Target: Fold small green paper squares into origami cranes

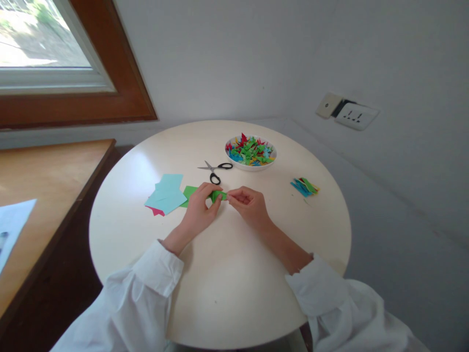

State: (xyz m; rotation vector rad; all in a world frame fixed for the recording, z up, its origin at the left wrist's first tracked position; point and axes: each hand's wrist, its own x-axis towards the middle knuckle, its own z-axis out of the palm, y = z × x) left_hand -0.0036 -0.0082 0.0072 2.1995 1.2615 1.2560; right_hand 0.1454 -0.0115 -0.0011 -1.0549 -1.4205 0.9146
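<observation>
Picture the round cream table [234,293] as a clock, with the wearer at six; both bare hands, in white sleeves [157,266], meet just above its centre. Between them is a small folded piece of green paper [214,195]; the left hand [200,206] grips it between thumb and forefinger, while the right hand [252,206] has thumb and forefinger together at its right-hand tip, apparently pinching it; the other right fingers curl inward.

Partly beneath the left hand lies a flat green sheet [188,192]; towards ten o'clock, light blue sheets [166,195] overlap, with a pinkish-red sheet [157,211] peeking out below. At twelve, just beyond the left hand, black-handled scissors [212,169] lie with blades parted; at one o'clock, a white oval bowl [251,168] brims with folded paper figures, perhaps cranes; at two, a bundle of coloured paper strips [306,187] lies loose.

As a judgement, a hard tug from the right fingertips could tear or crease the thin tip; a slack left grip could let the folds open; a careless left wrist could drag the sheets askew; reaching forward blindly could meet the parted blades.
</observation>
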